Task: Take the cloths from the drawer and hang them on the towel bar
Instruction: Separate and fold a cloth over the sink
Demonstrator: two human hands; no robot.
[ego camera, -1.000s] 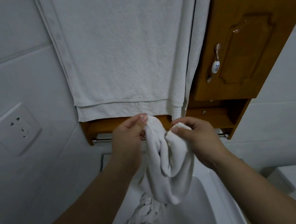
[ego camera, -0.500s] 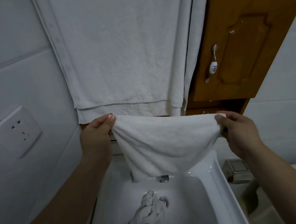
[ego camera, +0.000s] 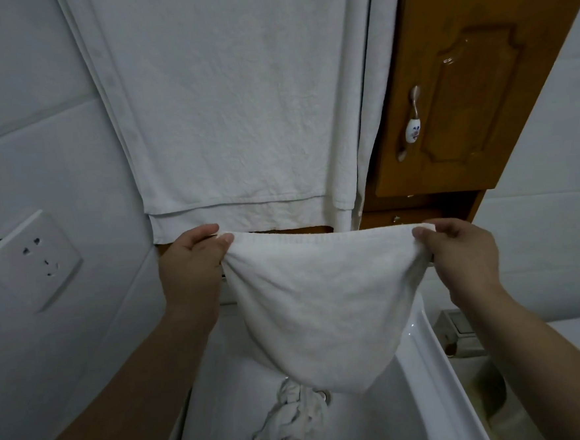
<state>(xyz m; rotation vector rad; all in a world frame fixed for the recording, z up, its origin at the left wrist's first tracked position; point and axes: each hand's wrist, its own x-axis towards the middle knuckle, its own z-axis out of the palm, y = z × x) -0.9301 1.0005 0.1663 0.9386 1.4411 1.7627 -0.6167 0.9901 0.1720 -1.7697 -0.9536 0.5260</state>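
Note:
A small white cloth [ego camera: 325,296] is stretched out flat between my two hands above the sink. My left hand [ego camera: 190,264] pinches its upper left corner and my right hand [ego camera: 462,256] pinches its upper right corner. The cloth sags to a rounded point in the middle. It covers the towel bar, of which only a sliver shows beside my left hand. A large white towel [ego camera: 239,103] hangs on the wall just above the cloth.
A crumpled whitish rag [ego camera: 289,422] lies in the white sink [ego camera: 425,358] near the drain. A wooden cabinet [ego camera: 471,80] with a ceramic handle [ego camera: 412,128] is at the upper right. A wall socket [ego camera: 30,258] is at the left.
The cloth was bunched between my hands close together; I have pulled my hands apart and spread it wide. It now hangs slightly lower than half a second ago.

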